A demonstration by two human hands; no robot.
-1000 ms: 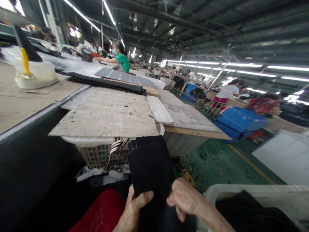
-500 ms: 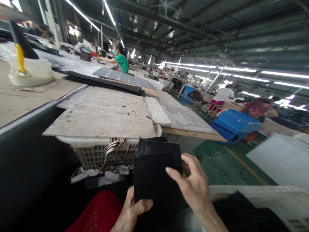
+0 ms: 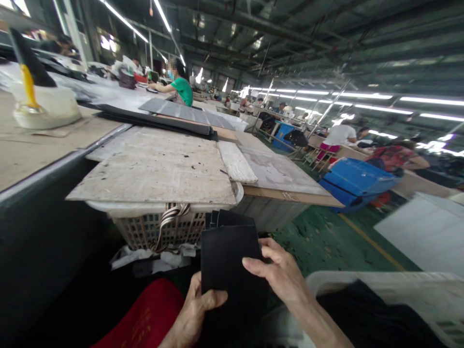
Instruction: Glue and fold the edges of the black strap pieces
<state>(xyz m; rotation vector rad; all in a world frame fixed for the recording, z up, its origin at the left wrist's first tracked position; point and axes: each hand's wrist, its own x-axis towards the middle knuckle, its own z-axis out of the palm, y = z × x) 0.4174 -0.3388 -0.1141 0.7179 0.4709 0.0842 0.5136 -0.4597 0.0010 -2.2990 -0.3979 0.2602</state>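
Note:
A stack of flat black pieces (image 3: 226, 251) stands upright low in the middle of the view. My left hand (image 3: 194, 314) grips its lower left edge, thumb across the front piece. My right hand (image 3: 281, 273) is closed on the stack's right side, fingertips pressing on the front face. Several more black edges fan out behind the front piece at the top.
A worn board (image 3: 155, 166) lies over a plastic basket (image 3: 159, 229) just ahead. A long worktable (image 3: 39, 145) runs along the left, with a white tub and brush (image 3: 39, 104). A white bin (image 3: 391, 299) with dark material sits at lower right. Blue crates (image 3: 357, 179) and other people are farther off.
My right hand rose from the stack's lower edge, opened beside it, then closed on its right side. The fanned pieces have drawn together into a tighter stack.

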